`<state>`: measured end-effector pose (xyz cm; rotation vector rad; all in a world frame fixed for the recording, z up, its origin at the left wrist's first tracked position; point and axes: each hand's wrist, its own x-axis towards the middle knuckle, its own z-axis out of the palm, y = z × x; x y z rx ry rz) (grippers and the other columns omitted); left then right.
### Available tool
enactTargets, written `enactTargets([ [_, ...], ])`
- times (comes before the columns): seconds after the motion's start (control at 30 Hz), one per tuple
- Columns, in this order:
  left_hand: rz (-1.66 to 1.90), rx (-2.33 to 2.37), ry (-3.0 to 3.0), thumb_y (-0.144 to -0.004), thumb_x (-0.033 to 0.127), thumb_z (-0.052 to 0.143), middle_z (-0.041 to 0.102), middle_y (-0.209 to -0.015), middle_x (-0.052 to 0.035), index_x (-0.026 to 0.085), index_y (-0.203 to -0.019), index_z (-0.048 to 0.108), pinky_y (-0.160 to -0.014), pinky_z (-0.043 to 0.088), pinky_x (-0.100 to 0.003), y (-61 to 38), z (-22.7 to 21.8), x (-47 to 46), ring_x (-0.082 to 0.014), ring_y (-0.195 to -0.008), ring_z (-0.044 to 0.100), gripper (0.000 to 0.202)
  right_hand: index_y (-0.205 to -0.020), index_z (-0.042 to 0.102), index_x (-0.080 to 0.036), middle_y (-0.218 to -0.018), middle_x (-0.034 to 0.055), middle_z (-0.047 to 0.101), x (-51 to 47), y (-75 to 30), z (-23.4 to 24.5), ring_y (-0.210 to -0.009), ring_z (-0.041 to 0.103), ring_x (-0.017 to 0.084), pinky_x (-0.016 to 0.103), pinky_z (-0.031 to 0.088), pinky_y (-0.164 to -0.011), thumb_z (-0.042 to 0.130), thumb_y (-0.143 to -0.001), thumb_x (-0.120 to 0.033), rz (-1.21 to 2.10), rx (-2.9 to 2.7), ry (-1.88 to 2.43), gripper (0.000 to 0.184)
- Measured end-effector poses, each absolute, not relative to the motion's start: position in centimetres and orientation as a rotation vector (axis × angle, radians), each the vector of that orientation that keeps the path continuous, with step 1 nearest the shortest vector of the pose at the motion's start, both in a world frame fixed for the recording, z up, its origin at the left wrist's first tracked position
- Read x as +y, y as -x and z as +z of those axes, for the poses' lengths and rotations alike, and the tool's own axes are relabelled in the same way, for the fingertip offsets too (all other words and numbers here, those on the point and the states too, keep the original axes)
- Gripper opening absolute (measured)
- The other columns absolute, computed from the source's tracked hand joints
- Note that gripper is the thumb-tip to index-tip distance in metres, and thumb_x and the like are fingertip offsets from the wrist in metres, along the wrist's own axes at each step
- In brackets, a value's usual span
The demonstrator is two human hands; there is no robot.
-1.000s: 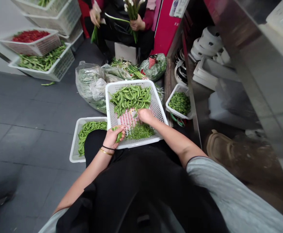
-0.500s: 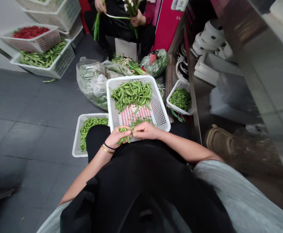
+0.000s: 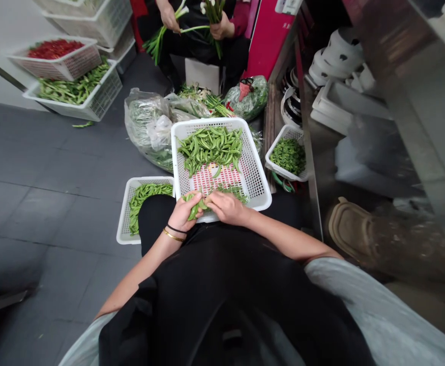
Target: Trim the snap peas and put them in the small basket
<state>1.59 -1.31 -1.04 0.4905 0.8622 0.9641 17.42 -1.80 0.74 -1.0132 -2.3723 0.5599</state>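
Observation:
My left hand point(image 3: 181, 213) is closed around a few green pea pods point(image 3: 194, 209) at the near edge of a white perforated basket point(image 3: 259, 185) resting on my lap. My right hand point(image 3: 226, 207) is closed too, its fingertips pinching the end of one of those pods. The basket holds a heap of pea pods point(image 3: 210, 147) at its far end and green trimmings point(image 3: 232, 191) near my hands. A smaller white basket point(image 3: 123, 223) with pea pods sits on the floor to my left.
A small basket of green scraps point(image 3: 288, 155) sits on the right by a steel shelf unit point(image 3: 359, 127). Plastic bags of vegetables point(image 3: 149, 127) lie ahead. Stacked baskets with red chillies point(image 3: 54, 49) and green beans point(image 3: 69, 90) are far left. Another person's hands point(image 3: 169, 18) hold flower stalks.
My right hand came back from the middle of the basket to meet my left hand at the near edge, and both now grip the pods. The view shifted slightly.

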Motion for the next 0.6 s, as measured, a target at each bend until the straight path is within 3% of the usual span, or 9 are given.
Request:
enactTargets([
  [0.13,0.735,0.759,-0.63,-0.064,0.03,0.077,0.056,-0.053,0.0012,0.011,-0.076,0.057,-0.033,0.03,-0.016,-0.5,-0.9,-1.4,-0.0052,-0.036,0.045,0.029,-0.081,0.052,-0.017,-0.064,-0.0013,0.056,-0.5,-19.9,1.4,-0.059,0.055,0.011,0.023,0.044,-0.062,0.041,-0.091,-0.024,1.062,-2.078,1.039,0.016],
  [0.2,0.653,0.747,-0.678,-0.064,0.031,0.077,0.059,-0.057,-0.0015,0.01,-0.078,0.06,-0.032,0.028,-0.015,0.1,-0.8,-1.4,-0.0058,-0.037,0.046,0.031,-0.081,0.051,-0.017,-0.058,-0.004,0.053,0.6,-22.1,1.8,-0.052,0.053,0.01,0.022,0.044,-0.056,0.04,-0.092,-0.028,1.162,-1.884,1.165,0.018],
  [0.27,0.613,0.758,-0.682,-0.063,0.032,0.078,0.059,-0.057,-0.002,0.01,-0.078,0.062,-0.031,0.026,-0.015,0.4,-0.9,-1.3,-0.0059,-0.037,0.046,0.031,-0.082,0.051,-0.017,-0.061,-0.0025,0.054,1.3,-24.0,2.3,-0.052,0.054,0.01,0.022,0.045,-0.054,0.041,-0.091,-0.032,1.05,-1.837,1.279,0.021],
  [0.43,0.537,0.761,-0.768,-0.066,0.036,0.074,0.058,-0.054,-0.0015,0.011,-0.078,0.063,-0.032,0.027,-0.017,0.5,-0.9,-1.1,-0.0074,-0.037,0.046,0.03,-0.105,0.057,-0.016,-0.102,0.0112,0.06,0.1,-23.0,3.3,-0.083,0.057,0.017,0.027,0.045,-0.064,0.051,-0.087,-0.04,0.479,-2.398,1.161,0.03],
  [0.53,0.48,0.816,-1.003,-0.068,0.04,0.071,0.058,-0.054,-0.0012,0.012,-0.078,0.064,-0.035,0.03,-0.02,0.3,-0.4,-1.2,-0.0085,-0.037,0.046,0.031,-0.087,0.06,-0.014,-0.084,0.0092,0.062,-0.9,-20.6,3.4,-0.075,0.055,0.016,0.026,0.041,-0.063,0.041,-0.093,-0.028,0.438,-2.727,0.985,0.025],
  [0.6,0.509,0.902,-1.335,-0.069,0.038,0.071,0.059,-0.057,-0.0018,0.014,-0.076,0.065,-0.042,0.036,-0.021,0.2,0.3,-1.3,-0.0102,-0.044,0.05,0.026,-0.077,0.058,-0.014,-0.072,0.0054,0.059,-0.7,-20.1,3.4,-0.066,0.053,0.013,0.024,0.038,-0.061,0.04,-0.093,-0.025,0.6,-2.776,0.895,0.027],
])
